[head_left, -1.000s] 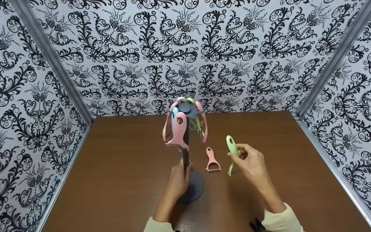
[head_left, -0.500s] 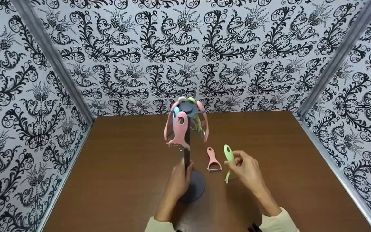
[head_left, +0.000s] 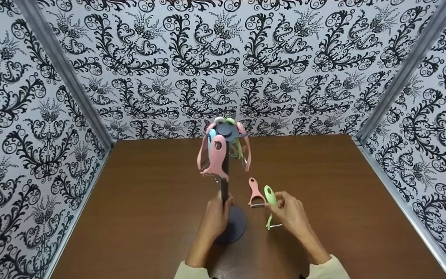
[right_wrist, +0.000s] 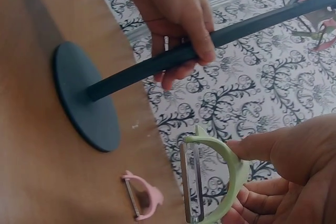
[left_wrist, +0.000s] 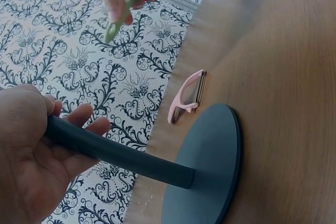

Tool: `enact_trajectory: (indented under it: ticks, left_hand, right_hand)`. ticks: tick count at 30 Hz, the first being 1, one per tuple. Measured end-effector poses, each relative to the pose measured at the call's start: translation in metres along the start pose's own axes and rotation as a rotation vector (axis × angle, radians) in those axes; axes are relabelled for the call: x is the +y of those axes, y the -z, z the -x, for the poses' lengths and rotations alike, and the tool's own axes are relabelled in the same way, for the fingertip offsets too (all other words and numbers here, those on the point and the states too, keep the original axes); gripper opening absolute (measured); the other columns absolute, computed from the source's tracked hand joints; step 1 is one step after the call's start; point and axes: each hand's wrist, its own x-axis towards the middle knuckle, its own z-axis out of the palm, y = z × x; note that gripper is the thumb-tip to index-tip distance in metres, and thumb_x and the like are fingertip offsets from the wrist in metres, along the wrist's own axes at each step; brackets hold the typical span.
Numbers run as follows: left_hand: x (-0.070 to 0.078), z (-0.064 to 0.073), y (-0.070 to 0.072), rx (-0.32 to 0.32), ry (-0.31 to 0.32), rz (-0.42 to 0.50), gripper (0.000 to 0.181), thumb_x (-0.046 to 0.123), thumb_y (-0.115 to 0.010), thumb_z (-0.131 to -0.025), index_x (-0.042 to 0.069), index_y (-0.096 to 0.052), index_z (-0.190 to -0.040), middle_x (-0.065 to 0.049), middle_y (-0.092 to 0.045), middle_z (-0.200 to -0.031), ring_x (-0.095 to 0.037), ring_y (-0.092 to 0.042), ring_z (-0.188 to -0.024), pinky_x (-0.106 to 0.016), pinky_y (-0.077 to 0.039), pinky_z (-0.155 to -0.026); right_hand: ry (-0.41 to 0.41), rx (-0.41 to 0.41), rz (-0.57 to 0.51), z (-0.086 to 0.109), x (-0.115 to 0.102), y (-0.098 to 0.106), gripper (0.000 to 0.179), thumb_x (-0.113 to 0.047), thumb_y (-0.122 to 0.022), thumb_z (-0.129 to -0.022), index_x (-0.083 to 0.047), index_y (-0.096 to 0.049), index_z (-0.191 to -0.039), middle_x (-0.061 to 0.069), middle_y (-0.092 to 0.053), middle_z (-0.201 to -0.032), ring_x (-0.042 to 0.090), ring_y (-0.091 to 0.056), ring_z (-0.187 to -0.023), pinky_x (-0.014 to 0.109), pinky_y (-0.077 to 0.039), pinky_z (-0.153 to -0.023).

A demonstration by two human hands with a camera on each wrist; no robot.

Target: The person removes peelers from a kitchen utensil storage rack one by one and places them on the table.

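Note:
My left hand [head_left: 216, 217] grips the dark post [right_wrist: 236, 31] of a stand whose round base [head_left: 235, 228] rests on the table. From the stand's top [head_left: 226, 131] hang several peelers, among them a pink peeler [head_left: 216, 159] at the front, with others in pink, blue, white and green. My right hand [head_left: 290, 213] pinches a green peeler [head_left: 270, 197] by its handle, blade end down, above the table right of the stand. In the right wrist view its blade [right_wrist: 192, 182] shows clearly. A second pink peeler [head_left: 254, 190] lies flat on the table, just left of the green one.
The brown wooden table [head_left: 149, 201] spreads on both sides of the stand. Walls with a black-and-white scroll pattern [head_left: 207, 58] enclose it at the back and sides, with grey metal strips [head_left: 68, 73] along the corners.
My right hand has lowered the green peeler and drawn it nearer to me and slightly left. The left hand keeps its grip on the post; the pink peeler on the table stays put.

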Motion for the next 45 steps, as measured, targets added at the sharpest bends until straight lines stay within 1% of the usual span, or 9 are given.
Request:
enact_trajectory:
  ticks: [6, 10, 13, 18, 24, 31, 36, 40, 45]
  left_hand:
    - [0.000, 0.000, 0.000, -0.004, 0.020, -0.009, 0.008, 0.006, -0.057, -0.106, 0.001, -0.061, -0.101, -0.005, -0.071, -0.086, -0.019, -0.067, -0.078, -0.039, -0.055, -0.072]
    - [-0.001, 0.000, 0.000, 0.008, -0.029, -0.001, 0.009, 0.008, -0.056, -0.106, 0.002, -0.060, -0.101, -0.007, -0.070, -0.085, -0.018, -0.067, -0.076, -0.038, -0.055, -0.070]
    - [-0.002, 0.000, -0.001, 0.022, -0.060, -0.010, 0.009, 0.010, -0.056, -0.107, 0.004, -0.060, -0.101, -0.006, -0.069, -0.083, -0.018, -0.066, -0.075, -0.036, -0.055, -0.070]
    - [-0.002, 0.000, -0.001, 0.031, -0.051, -0.004, 0.008, 0.007, -0.057, -0.106, 0.003, -0.060, -0.099, -0.003, -0.068, -0.083, -0.017, -0.067, -0.076, -0.036, -0.056, -0.070]
    - [-0.002, 0.000, -0.001, 0.027, -0.037, 0.007, 0.010, 0.008, -0.058, -0.106, 0.002, -0.061, -0.098, -0.003, -0.068, -0.084, -0.017, -0.067, -0.076, -0.037, -0.056, -0.069]
    - [-0.001, -0.002, 0.000, 0.020, -0.041, 0.035, 0.011, 0.008, -0.056, -0.107, 0.003, -0.060, -0.098, -0.004, -0.068, -0.085, -0.017, -0.068, -0.078, -0.037, -0.057, -0.071]
    - [-0.002, 0.000, 0.001, 0.029, -0.052, 0.015, 0.010, 0.007, -0.057, -0.106, 0.002, -0.060, -0.098, -0.003, -0.068, -0.084, -0.016, -0.067, -0.076, -0.037, -0.056, -0.069]
    - [-0.001, 0.000, 0.001, 0.021, -0.031, 0.012, 0.010, 0.008, -0.057, -0.106, 0.003, -0.060, -0.099, -0.003, -0.069, -0.085, -0.017, -0.067, -0.076, -0.037, -0.056, -0.069]
    - [-0.001, 0.000, 0.001, -0.004, 0.004, 0.024, 0.015, 0.010, -0.056, -0.107, 0.000, -0.060, -0.098, -0.005, -0.071, -0.086, -0.018, -0.068, -0.078, -0.039, -0.056, -0.071]
  right_hand:
    - [-0.023, -0.033, 0.025, 0.005, 0.006, -0.009, 0.032, -0.014, -0.083, -0.087, 0.004, -0.069, -0.109, 0.000, -0.057, -0.073, 0.013, -0.051, -0.063, 0.028, -0.041, -0.056]
    - [-0.021, -0.043, 0.073, 0.008, 0.009, -0.016, 0.034, -0.019, -0.084, -0.087, 0.002, -0.070, -0.109, -0.001, -0.058, -0.074, 0.013, -0.051, -0.063, 0.030, -0.041, -0.057]
    - [-0.028, -0.052, 0.105, 0.010, 0.012, -0.021, 0.036, -0.021, -0.085, -0.086, 0.002, -0.070, -0.110, -0.002, -0.059, -0.074, 0.012, -0.051, -0.063, 0.032, -0.042, -0.056]
    - [-0.038, -0.064, 0.134, 0.013, 0.015, -0.029, 0.036, -0.020, -0.085, -0.085, 0.002, -0.070, -0.108, -0.003, -0.057, -0.073, 0.012, -0.050, -0.062, 0.032, -0.041, -0.055]
    - [-0.041, -0.079, 0.165, 0.015, 0.016, -0.035, 0.034, -0.020, -0.086, -0.084, 0.001, -0.070, -0.105, -0.004, -0.055, -0.071, 0.013, -0.048, -0.061, 0.033, -0.040, -0.055]
    - [-0.055, -0.084, 0.206, 0.016, 0.017, -0.042, 0.029, -0.019, -0.087, -0.083, -0.003, -0.069, -0.099, -0.001, -0.061, -0.077, 0.018, -0.053, -0.067, 0.037, -0.043, -0.058]
    - [-0.091, -0.111, 0.229, 0.017, 0.021, -0.049, 0.026, -0.020, -0.086, -0.081, -0.006, -0.068, -0.091, -0.001, -0.061, -0.075, 0.019, -0.055, -0.068, 0.038, -0.044, -0.058]
    - [-0.089, -0.113, 0.242, 0.018, 0.024, -0.055, 0.026, -0.021, -0.087, -0.081, -0.008, -0.067, -0.088, 0.000, -0.062, -0.075, 0.020, -0.057, -0.069, 0.043, -0.046, -0.059]
    - [-0.087, -0.120, 0.268, 0.019, 0.027, -0.058, 0.027, -0.023, -0.087, -0.080, -0.008, -0.066, -0.087, 0.000, -0.062, -0.075, 0.022, -0.059, -0.070, 0.048, -0.048, -0.060]
